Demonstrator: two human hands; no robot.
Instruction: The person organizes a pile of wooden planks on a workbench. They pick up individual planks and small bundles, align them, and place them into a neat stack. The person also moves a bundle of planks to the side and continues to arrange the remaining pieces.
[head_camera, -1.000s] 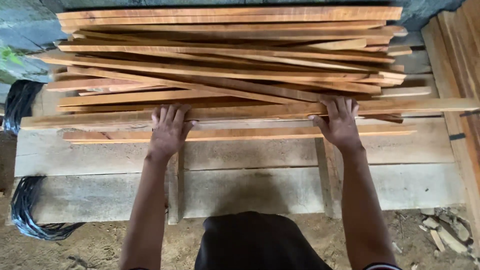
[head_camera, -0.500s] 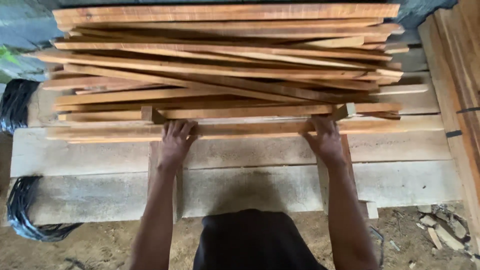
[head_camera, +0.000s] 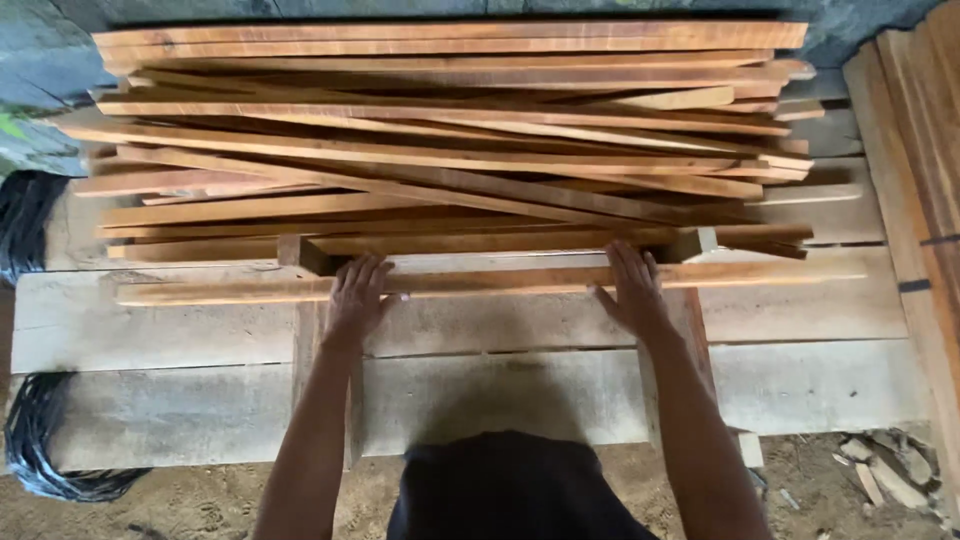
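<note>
On top of a rough workbench (head_camera: 180, 330) made of wide grey planks, both hands are laid flat on one long thin wooden strip (head_camera: 500, 283) that runs left to right across the bench; the left hand (head_camera: 357, 293) sits palm down with its fingers spread, fingertips reaching over the far edge of the strip; the right hand (head_camera: 632, 287) does the same further along, fingers fanned out and flat, so neither one is pinching or wrapping anything, just resting on the wood. That strip lies by itself on the bench, just in front of a big messy pile of similar strips (head_camera: 450, 140) stacked at crossed angles behind it; a short squared block (head_camera: 500, 243) with darker cut ends sits between the single strip and the pile, right at the fingertips, though I can't tell if the fingers actually touch it. More boards (head_camera: 915, 150) lean along the right side; black coiled cable (head_camera: 40, 440) hangs off the left end of the bench; sandy ground (head_camera: 850, 480) with small wood scraps shows below.
</note>
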